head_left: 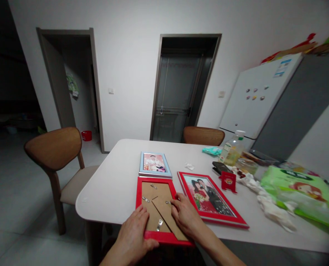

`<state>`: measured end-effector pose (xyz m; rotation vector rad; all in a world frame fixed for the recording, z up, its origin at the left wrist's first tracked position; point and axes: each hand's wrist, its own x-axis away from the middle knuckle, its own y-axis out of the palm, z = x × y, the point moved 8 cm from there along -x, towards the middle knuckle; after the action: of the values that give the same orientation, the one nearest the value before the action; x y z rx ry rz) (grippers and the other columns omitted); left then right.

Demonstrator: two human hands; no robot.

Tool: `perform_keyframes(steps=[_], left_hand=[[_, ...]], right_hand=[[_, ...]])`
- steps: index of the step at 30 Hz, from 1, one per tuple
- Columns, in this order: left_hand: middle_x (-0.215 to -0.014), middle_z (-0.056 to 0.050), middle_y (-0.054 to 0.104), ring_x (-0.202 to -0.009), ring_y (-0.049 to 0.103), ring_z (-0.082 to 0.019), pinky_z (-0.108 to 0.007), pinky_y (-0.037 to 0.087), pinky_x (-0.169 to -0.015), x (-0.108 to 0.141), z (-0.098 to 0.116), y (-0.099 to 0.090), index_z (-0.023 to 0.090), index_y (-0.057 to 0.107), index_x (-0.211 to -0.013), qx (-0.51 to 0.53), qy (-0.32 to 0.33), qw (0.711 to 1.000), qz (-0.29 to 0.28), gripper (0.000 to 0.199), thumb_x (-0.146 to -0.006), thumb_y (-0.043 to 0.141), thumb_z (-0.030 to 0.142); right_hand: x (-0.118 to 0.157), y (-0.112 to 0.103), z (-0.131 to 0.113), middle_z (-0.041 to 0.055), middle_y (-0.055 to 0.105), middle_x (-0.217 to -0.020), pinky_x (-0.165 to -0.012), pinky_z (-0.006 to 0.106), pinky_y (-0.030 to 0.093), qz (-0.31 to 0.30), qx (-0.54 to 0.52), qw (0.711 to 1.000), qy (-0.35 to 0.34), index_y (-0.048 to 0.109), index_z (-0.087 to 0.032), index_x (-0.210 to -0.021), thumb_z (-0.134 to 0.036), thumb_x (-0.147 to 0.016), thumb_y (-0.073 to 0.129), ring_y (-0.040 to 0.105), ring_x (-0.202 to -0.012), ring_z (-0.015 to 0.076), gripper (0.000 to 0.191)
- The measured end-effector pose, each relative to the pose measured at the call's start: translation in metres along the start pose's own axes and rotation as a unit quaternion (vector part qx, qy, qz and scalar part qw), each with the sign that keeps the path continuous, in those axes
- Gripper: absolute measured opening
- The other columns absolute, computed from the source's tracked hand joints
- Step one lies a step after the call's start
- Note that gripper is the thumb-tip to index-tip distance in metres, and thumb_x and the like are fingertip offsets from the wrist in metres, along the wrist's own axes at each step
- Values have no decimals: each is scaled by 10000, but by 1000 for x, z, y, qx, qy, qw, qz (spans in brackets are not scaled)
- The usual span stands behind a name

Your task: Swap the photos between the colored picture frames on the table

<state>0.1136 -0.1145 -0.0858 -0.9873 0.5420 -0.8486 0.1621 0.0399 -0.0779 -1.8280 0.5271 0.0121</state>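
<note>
Big white surface (pixel 111 177), red photo frame (pixel 166 238) lying face down at its near edge with the cardboard backing (pixel 153 195) up, left hand (pixel 132 231) open and flat against it, right hand (pixel 185 216) loosely open just beside one of the metal clips (pixel 168 202), nothing gripped.

Three picture frames (pixel 212 199) are counted on the table (pixel 106 177), two red, one blue. Two hands (pixel 131 234), two wooden chairs (pixel 53 149) and two doorways (pixel 183 88) are seen.
</note>
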Motion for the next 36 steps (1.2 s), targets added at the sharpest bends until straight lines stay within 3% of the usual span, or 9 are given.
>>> perform_keyframes(steps=[5, 8, 13, 21, 28, 32, 36], left_hand=[[-1283, -144, 379, -1199, 310, -240, -335, 254, -1001, 0, 1, -2, 76, 434, -1176, 10, -5, 1000, 0, 717, -558, 654, 364], [-1279, -156, 382, -1197, 310, -249, -340, 257, -1000, 0, 2, -1, 65, 441, -1168, 11, -5, 1000, -2, 705, -561, 654, 355], [-1281, -134, 388, -1194, 318, -248, -365, 266, -992, -1, -2, 2, 116, 440, -1170, 15, -4, 1000, 9, 684, -576, 640, 390], [-1279, -146, 387, -1194, 317, -249, -353, 271, -991, -1, -5, 5, 103, 444, -1165, 16, 10, 1000, 15, 698, -573, 646, 412], [-1283, -115, 391, -1199, 310, -235, -361, 267, -994, -2, -5, 6, 140, 428, -1179, 26, 18, 999, 15, 706, -540, 663, 329], [-1295, -109, 374, -1201, 307, -235, -364, 265, -995, -2, -2, 3, 146, 400, -1203, 32, 24, 999, 11, 729, -542, 661, 311], [-1294, -95, 380, -1202, 305, -235, -373, 258, -997, -3, -2, 3, 169, 416, -1191, 35, 30, 999, 12, 704, -548, 653, 333]], right_hand=[[8, -4, -10, 102, 501, -970, -822, 317, 326, 6, 9, 1000, -18, 600, -155, -849, -261, -796, 364, 439, -925, 198, 264], [21, -7, -35, 77, 484, -1046, -842, 335, 315, -9, -16, 996, -84, 584, -211, -939, -240, -777, 403, 412, -973, 198, 245], [40, -8, -72, 30, 506, -991, -841, 335, 313, -75, -60, 979, -179, 610, -256, -839, -244, -778, 418, 403, -952, 179, 202], [45, -7, -70, 33, 516, -1032, -862, 358, 305, -99, -52, 975, -191, 589, -262, -926, -272, -771, 434, 392, -982, 198, 220], [5, 7, -72, 66, 511, -999, -801, 307, 343, -42, -68, 986, -145, 553, -209, -992, -214, -811, 351, 441, -921, 171, 271], [-21, 24, -76, 60, 514, -951, -781, 299, 334, -40, -27, 989, -138, 575, -197, -905, -206, -800, 376, 436, -904, 172, 226], [-26, 28, -80, 42, 518, -919, -776, 288, 320, -40, -18, 987, -155, 591, -201, -836, -185, -768, 427, 429, -893, 166, 178]])
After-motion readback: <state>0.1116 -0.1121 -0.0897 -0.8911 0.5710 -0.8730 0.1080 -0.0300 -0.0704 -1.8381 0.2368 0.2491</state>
